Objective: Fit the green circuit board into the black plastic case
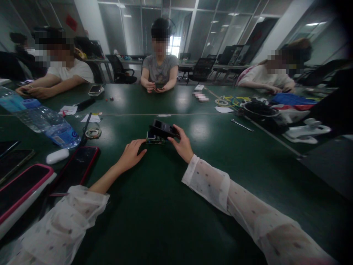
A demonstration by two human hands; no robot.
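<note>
My right hand grips a black plastic cover by its right end, thumb in front and fingers behind. The cover is tilted, with a window-like opening at its left. Under it on the green table lies a small circuit board with a little screen, partly hidden by the cover. My left hand rests on the table with its fingers stretched out, the fingertips at the board's left edge. It holds nothing; its thumb points toward the board, apart from it.
Phones, a white case and water bottles lie at left, near a small cable coil. A wrench and a cable heap lie at right. Three people sit across the table.
</note>
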